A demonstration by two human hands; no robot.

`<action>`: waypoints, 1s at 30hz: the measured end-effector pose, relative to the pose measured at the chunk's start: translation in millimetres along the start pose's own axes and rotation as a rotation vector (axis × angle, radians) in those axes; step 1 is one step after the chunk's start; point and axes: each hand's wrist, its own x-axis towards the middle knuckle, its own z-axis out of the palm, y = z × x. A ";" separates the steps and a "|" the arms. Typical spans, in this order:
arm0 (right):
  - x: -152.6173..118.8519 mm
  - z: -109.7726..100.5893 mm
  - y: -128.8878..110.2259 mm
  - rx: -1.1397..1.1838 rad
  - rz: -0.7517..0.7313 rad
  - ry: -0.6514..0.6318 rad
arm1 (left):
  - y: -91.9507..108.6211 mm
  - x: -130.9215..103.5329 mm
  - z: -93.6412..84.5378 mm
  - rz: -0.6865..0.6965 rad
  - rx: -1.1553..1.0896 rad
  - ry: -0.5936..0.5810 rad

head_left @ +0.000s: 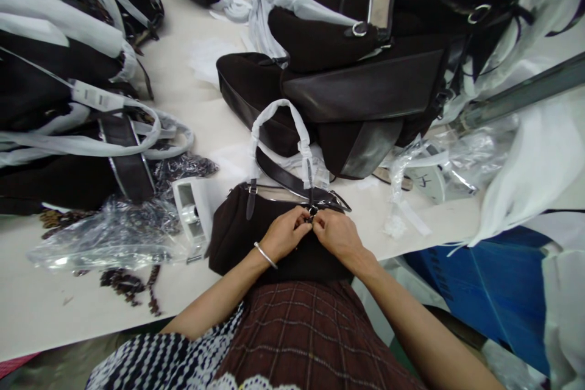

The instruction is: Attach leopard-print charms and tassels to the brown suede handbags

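A black handbag (242, 231) stands at the table's near edge, right in front of my body. White paper is wrapped round its upright handle (280, 106), and the top shows a pale lining. My left hand (287, 233) and my right hand (337, 233) meet at the bag's upper front. Both have their fingers pinched together at a small metal ring fitting (313, 211) near the foot of the handle. The fingertips hide exactly what each one grips there.
Black handbags (365, 88) with paper-wrapped straps are heaped behind; more bags (41, 177) lie left. Clear plastic (114, 237), a white tape dispenser (192, 213) and brown beaded chains (125, 283) are on the left. A metal bar (525, 88) and white strips (525, 170) are right.
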 end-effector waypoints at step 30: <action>-16.2 -4.7 -2.4 1.147 0.147 -0.210 | 11.2 -27.3 -1.8 -0.083 -0.599 0.226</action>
